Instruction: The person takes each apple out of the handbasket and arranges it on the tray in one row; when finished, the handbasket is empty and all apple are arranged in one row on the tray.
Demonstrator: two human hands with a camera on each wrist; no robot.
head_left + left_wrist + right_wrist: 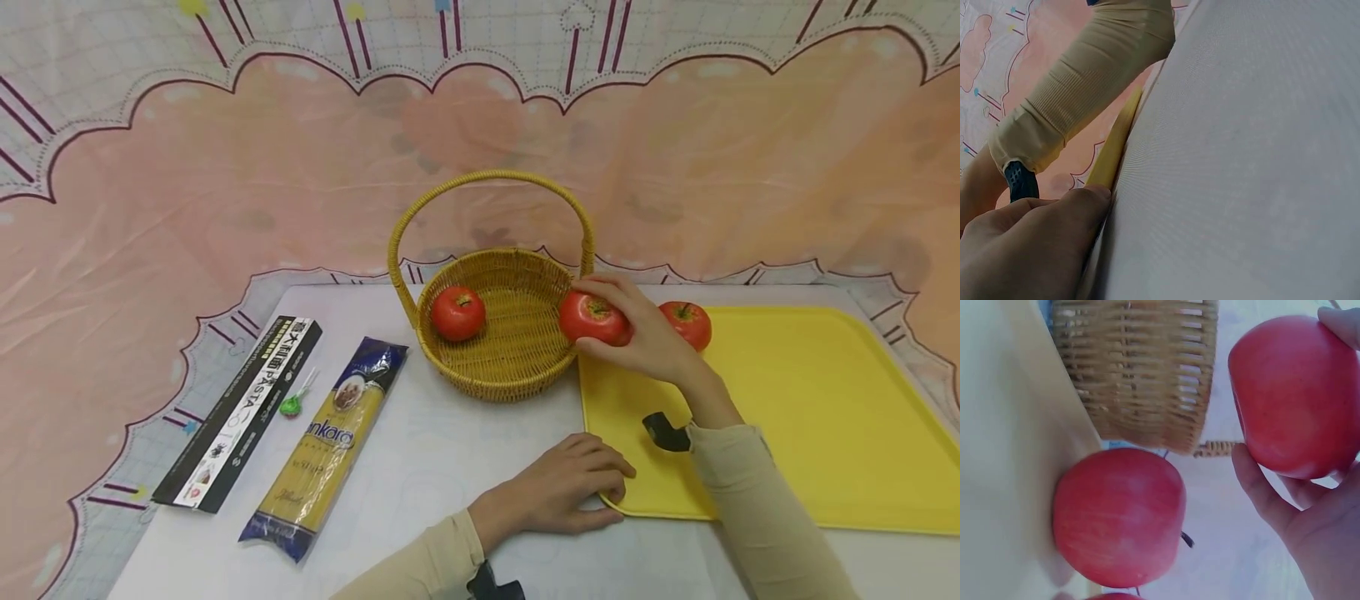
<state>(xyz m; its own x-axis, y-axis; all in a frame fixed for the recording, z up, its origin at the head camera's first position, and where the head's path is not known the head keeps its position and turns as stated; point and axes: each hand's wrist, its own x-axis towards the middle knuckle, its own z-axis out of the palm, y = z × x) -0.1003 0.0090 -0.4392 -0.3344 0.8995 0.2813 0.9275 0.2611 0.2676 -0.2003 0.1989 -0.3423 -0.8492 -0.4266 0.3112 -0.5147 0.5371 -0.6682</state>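
My right hand grips a red apple between thumb and fingers, at the right rim of the yellow wicker basket. In the right wrist view that held apple is raised, with the basket's side beyond. Another apple lies in the basket's left part. On the yellow tray a further apple sits near its far left corner; the right wrist view shows it and a sliver of one more red thing below. My left hand holds the tray's near left corner.
Left of the basket lie a blue-and-gold pasta packet, a black-and-white pasta box and a green-wrapped lollipop. The basket's tall handle arches over it. A patterned cloth hangs behind the white table.
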